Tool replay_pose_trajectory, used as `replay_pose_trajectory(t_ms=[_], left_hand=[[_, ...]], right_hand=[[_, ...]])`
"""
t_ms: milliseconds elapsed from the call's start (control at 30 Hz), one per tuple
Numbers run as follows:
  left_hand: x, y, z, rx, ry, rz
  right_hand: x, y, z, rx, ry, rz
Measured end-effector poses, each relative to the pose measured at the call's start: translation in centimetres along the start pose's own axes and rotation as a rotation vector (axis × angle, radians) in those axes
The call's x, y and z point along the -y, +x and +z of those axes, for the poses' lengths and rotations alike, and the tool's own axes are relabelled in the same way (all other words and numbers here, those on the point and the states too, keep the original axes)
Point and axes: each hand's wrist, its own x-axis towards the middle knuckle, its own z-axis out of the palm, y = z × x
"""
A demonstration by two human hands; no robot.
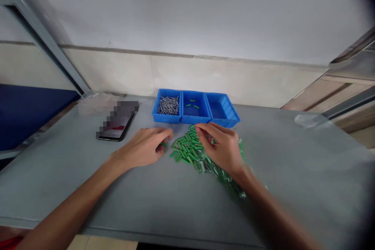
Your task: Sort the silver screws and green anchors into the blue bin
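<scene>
Small green wall plugs (186, 148) lie in a loose heap on the grey table. My left hand (145, 146) is left of the heap, fingers curled, with a bit of green showing between thumb and fingers. Over the heap's right side, my right hand (222, 144) has thumb and forefinger pinched together beside some plugs; what is between the tips is hidden. Clear plastic packets (218, 172) with green plugs and metal pieces lie beneath my right hand and wrist. Behind the heap, the middle blue bin (195, 119) contains several green plugs.
The left blue bin (166, 118) contains many metal screws (169, 105). A right blue bin (224, 123) adjoins the middle one. A phone (117, 133) and crumpled clear plastic (95, 103) are at the left; another plastic piece (306, 120) lies far right. A wall stands behind.
</scene>
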Motion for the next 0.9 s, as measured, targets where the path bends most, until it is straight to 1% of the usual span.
replay_pose_trajectory(t_ms=[67, 200, 333, 433, 533, 700, 900], left_hand=[[0.0, 0.0, 0.1, -0.027, -0.078, 0.006], [-0.1, 0.2, 0.4, -0.104, -0.334, 0.045], [-0.4, 0.4, 0.7, -0.14, -0.601, 0.029], [-0.5, 0.6, 1.0, -0.179, -0.731, 0.011], [-0.5, 0.6, 1.2, -0.215, -0.764, 0.027], [-0.6, 0.7, 1.5, -0.202, -0.761, 0.062], [-0.8, 0.7, 1.4, -0.212, -0.78, 0.069]], right_hand=[[0.3, -0.1, 0.1, -0.007, 0.011, -0.016], [1.2, -0.3, 0.4, 0.001, 0.048, -0.034], [2.2, -0.9, 1.1, 0.064, 0.12, -0.032], [2.7, -1.3, 1.7, 0.117, 0.162, -0.037], [2.7, -1.6, 2.2, 0.14, 0.181, -0.046], [2.5, -1.6, 2.4, 0.103, 0.253, -0.051], [2.7, -1.4, 2.4, 0.083, 0.316, 0.007]])
